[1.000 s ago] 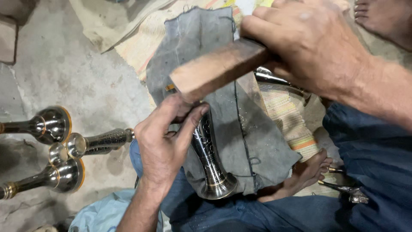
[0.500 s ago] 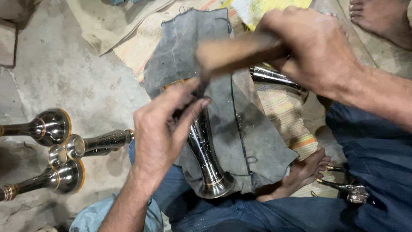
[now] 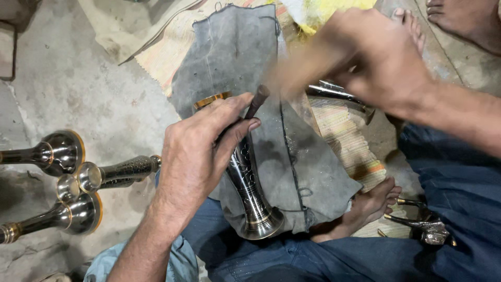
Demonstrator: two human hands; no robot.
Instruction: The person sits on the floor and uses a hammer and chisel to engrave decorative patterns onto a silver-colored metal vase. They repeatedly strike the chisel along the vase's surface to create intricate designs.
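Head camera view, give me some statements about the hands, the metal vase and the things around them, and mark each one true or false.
1. The left hand presses a thin punch tool against a dark metal vase. True.
2. The vase lies on bare concrete. False: it lies on a grey cloth over the person's lap.
3. The right hand is sharp and at rest. False: it is blurred by motion.
4. Three similar metal vases lie on the floor by the left edge of the picture. True.
5. The person wears shoes. False: a bare foot shows beside the cloth.

Floor-level metal workshop — brass vases [image 3: 62, 177] on bare concrete floor [image 3: 104, 99]
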